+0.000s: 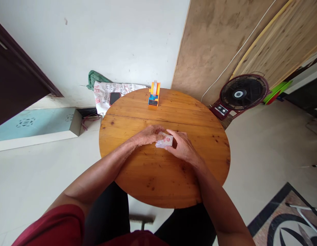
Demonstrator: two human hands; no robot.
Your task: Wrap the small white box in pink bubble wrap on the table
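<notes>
Over the middle of the round wooden table, a small white box with red print sits between my two hands. Clear plastic wrap shows loosely around its left end. My left hand pinches the box's left side, with thumb and fingers closed at the wrap. From the other side, my right hand grips the right end, its thumb near me and the index finger along the far edge. Whether the box rests on the wood or is slightly raised, I cannot tell.
A yellow and blue tape dispenser stands at the table's far edge. Behind the table lie a printed white sack and a dark flat object. A dark red fan stands to the right, near a wooden panel.
</notes>
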